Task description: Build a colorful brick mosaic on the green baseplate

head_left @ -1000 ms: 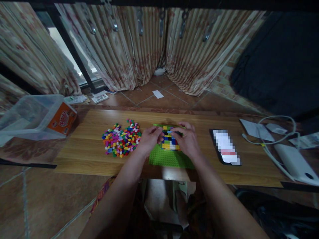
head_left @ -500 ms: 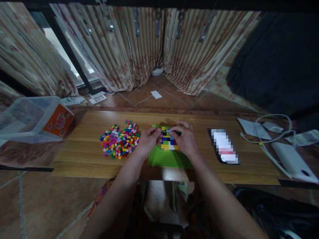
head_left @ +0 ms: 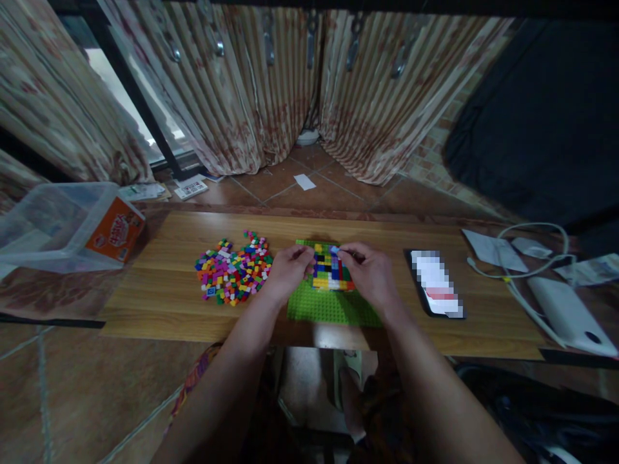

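Observation:
A green studded baseplate [head_left: 333, 310] lies on the wooden table, with a block of yellow, blue, white, red and black toy bricks [head_left: 333, 273] built on its far half. My left hand [head_left: 290, 269] is at the block's left edge, thumb and fingertips pressed together. Whatever they pinch, if anything, is hidden. From the right, my right hand [head_left: 371, 274] reaches over the block's far right part, its fingertips closed on a small light blue brick [head_left: 334, 250]. Left of the baseplate, many loose bricks [head_left: 235, 270] of mixed colours lie in a spread-out heap.
A phone [head_left: 438, 283] with a lit screen lies right of the baseplate. Farther right are a white power bank [head_left: 570, 316], a looped cable [head_left: 527, 314] and papers. A clear plastic tub [head_left: 58, 225] with an orange label stands off the table's left end.
My right hand has shifted right and slightly away from the block's middle, with the light blue brick at its fingertips. More of the built bricks now shows. My left hand has barely moved.

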Demonstrator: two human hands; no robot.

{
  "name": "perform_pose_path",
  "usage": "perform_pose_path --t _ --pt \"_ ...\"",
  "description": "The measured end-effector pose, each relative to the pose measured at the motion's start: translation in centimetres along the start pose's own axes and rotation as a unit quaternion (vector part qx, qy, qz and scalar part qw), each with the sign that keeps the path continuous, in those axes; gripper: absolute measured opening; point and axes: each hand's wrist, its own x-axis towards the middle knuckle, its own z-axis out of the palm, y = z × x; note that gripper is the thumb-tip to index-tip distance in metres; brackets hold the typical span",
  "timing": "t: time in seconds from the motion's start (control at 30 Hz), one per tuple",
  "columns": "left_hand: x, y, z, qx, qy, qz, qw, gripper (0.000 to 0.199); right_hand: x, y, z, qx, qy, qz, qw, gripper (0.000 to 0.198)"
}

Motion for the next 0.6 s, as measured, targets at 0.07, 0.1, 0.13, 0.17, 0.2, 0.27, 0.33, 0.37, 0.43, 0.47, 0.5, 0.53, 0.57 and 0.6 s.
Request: perform_pose_path --t 0.07,0.1,0.13,0.17,0.2,0.27,0.33,0.37,0.43,0.47,0.5,0.53,0.57,0.6 --pt "0.1 -0.1 0.0 0.018 0.004 -0.001 1.000 0.014 -0.2 0.0 -0.2 -0.006 -0.008 0.010 1.000 0.017" --pt "0.2 -0.2 0.0 0.025 0.007 -0.001 1.000 0.014 -0.3 -0.1 -0.3 -0.010 -0.010 0.012 1.000 0.017" --pt "0.4 -0.3 -0.1 0.032 0.010 -0.002 0.999 0.013 -0.4 -0.1 -0.4 -0.013 -0.012 0.014 1.000 0.017" --pt "0.5 -0.5 -0.2 0.041 0.013 -0.003 0.999 0.013 -0.5 -0.2 -0.5 -0.017 -0.013 0.016 1.000 0.018" --pt "0.7 -0.7 -0.3 0.054 0.018 -0.002 0.998 0.013 -0.5 -0.3 -0.6 -0.022 -0.013 0.016 1.000 0.018" --pt "1.0 -1.2 -0.6 0.104 0.024 0.011 0.994 0.016 -0.6 -0.4 -0.8 -0.037 -0.013 0.015 0.999 0.019" --pt "1.1 -1.4 -1.1 0.191 0.032 0.042 0.980 0.020 -0.7 -0.4 -0.9 -0.045 -0.019 0.010 0.999 0.019" --pt "1.1 -1.4 -1.3 0.242 0.039 0.060 0.968 0.023 -0.7 -0.3 -0.9 -0.046 -0.023 0.007 0.999 0.019" --pt "1.0 -1.2 -1.7 0.336 0.056 0.088 0.936 0.027 -0.9 -0.4 -0.7 -0.042 -0.036 -0.003 0.998 0.019" --pt "0.8 -1.0 -1.8 0.372 0.064 0.094 0.921 0.028 -1.1 -0.4 -0.6 -0.041 -0.043 -0.010 0.998 0.018" --pt "0.7 -0.8 -1.9 0.399 0.067 0.096 0.910 0.029 -1.2 -0.6 -0.3 -0.041 -0.051 -0.018 0.998 0.017" --pt "0.6 -0.6 -2.1 0.417 0.066 0.097 0.901 0.029 -1.4 -0.9 -0.1 -0.043 -0.060 -0.026 0.997 0.016" --pt "0.5 -0.4 -2.2 0.429 0.065 0.097 0.896 0.029 -1.6 -1.2 0.3 -0.046 -0.068 -0.034 0.996 0.015" --pt "0.4 -0.2 -2.4 0.438 0.065 0.096 0.891 0.029 -1.8 -1.7 0.8 -0.048 -0.077 -0.040 0.995 0.014"
